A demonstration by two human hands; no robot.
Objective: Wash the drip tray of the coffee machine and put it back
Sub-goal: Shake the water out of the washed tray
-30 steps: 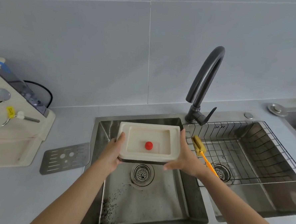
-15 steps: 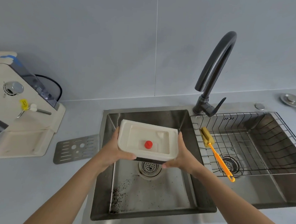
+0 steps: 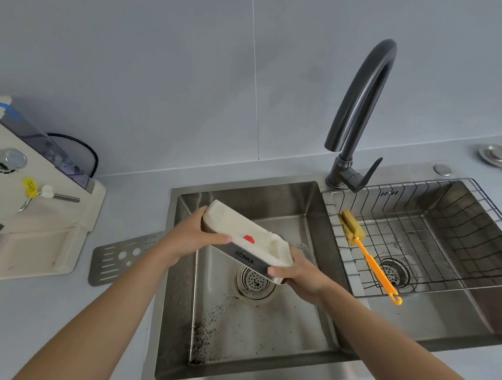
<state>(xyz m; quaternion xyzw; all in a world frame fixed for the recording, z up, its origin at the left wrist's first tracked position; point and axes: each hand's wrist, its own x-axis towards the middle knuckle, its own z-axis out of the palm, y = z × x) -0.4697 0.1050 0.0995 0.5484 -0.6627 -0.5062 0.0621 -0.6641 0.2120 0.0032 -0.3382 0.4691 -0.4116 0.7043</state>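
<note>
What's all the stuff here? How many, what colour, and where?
sink: one, steel, two basins, in the counter
drip tray: one, cream, tilted above the left basin
red knob: one, red, on the drip tray
grate: one, silver, flat on the counter
coffee machine: one, cream, counter's far left
faucet: one, black, behind the sink
wire basket: one, dark, in the right basin
brush: one, yellow and orange, in the wire basket
dark specks: many, left basin floor
left hand: one, holds the drip tray's higher end
right hand: one, holds the drip tray's lower end
</note>
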